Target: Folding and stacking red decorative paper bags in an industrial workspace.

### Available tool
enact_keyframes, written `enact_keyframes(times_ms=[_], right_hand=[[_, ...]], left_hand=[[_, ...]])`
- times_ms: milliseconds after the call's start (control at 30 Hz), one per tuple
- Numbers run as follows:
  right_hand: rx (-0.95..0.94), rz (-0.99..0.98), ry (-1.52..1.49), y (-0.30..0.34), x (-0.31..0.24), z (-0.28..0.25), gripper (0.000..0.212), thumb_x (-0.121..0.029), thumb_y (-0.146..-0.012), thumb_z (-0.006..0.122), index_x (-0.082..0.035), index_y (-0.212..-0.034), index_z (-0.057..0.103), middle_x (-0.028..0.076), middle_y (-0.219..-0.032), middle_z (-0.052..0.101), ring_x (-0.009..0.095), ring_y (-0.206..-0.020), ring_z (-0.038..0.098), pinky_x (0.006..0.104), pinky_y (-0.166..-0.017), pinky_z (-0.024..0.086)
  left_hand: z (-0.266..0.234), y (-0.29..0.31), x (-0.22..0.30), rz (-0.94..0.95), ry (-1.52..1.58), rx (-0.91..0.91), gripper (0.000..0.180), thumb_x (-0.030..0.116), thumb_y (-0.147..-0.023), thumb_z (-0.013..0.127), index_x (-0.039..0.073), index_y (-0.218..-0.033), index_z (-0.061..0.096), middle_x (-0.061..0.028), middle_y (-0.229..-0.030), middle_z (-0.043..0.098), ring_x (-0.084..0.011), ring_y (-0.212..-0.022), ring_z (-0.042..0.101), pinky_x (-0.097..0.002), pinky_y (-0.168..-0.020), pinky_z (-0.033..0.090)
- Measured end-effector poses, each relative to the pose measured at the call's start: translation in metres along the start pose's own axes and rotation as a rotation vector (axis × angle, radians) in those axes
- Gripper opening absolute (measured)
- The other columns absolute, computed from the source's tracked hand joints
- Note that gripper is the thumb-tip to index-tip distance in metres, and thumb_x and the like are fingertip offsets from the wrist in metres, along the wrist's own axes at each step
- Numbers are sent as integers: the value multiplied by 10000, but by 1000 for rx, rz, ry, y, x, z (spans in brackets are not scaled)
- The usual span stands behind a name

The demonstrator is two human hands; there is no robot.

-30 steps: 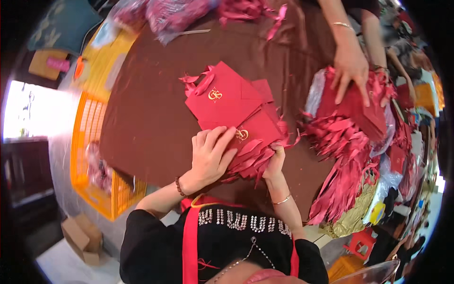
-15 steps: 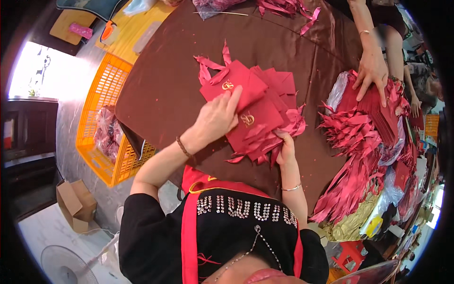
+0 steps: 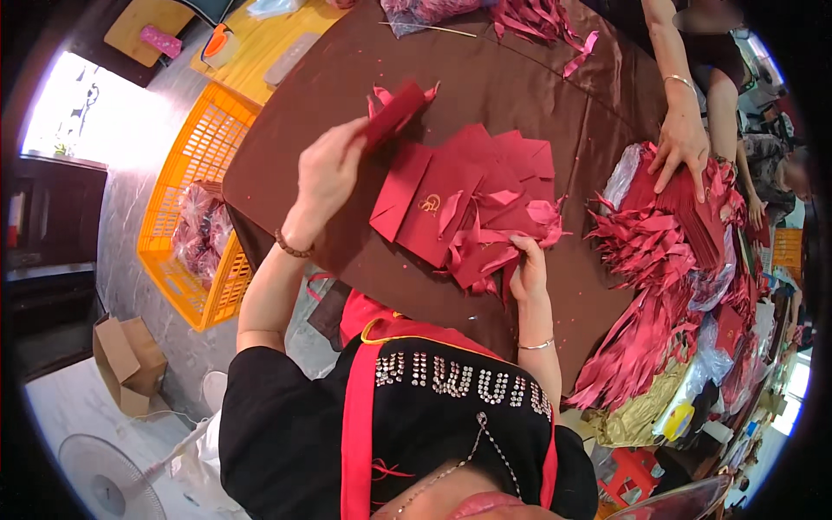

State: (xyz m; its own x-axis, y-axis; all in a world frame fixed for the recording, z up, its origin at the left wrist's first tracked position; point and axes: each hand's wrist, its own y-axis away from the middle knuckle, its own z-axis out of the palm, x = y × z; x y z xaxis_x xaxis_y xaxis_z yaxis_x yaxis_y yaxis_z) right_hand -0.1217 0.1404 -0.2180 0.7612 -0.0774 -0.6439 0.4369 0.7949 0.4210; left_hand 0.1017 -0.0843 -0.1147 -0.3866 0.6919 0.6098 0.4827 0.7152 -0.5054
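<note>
My left hand [image 3: 328, 178] is raised over the brown table [image 3: 520, 87] and grips a dark red envelope [image 3: 394, 113] with a pink ribbon, seen almost edge-on. My right hand [image 3: 526, 270] pinches the near edge of a fanned pile of red envelopes [image 3: 455, 204] with pink ribbons, lying in front of me. The topmost flat one carries a small gold emblem.
Another person's hand [image 3: 680, 156] rests on a big stack of red envelopes [image 3: 685, 225] at the right. Pink ribbons lie at the table's far edge [image 3: 537, 22]. An orange crate [image 3: 195, 199] with bagged goods stands at the left, a cardboard box [image 3: 126, 360] and a fan [image 3: 104, 481] on the floor.
My left hand has lifted one envelope off the pile and raised it up and to the left. My right hand stays at the pile's near edge.
</note>
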Motion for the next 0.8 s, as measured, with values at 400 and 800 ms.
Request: enact_keyframes(times_ms=[400,800], right_hand=[[-28,35,-13,1,-3,-5,257,-48,-752,583,-30,-1008,568,54,-962,618,166,-914,582,318,-871,444],[58,-2,56,13,0,10,234,-68,-758,584,-12,-986,590,63,-978,613,177,-942,570,323,-885,428]], left_hand=[[-31,28,4,223,-76,136,280,0,-772,592,25,-1051,606,-106,-986,589,-245,-867,572,-325,-750,448],[27,84,49,157,-386,-197,460,94,-677,633,87,-1132,567,-54,-1046,546,-230,-896,498,-356,-734,388]])
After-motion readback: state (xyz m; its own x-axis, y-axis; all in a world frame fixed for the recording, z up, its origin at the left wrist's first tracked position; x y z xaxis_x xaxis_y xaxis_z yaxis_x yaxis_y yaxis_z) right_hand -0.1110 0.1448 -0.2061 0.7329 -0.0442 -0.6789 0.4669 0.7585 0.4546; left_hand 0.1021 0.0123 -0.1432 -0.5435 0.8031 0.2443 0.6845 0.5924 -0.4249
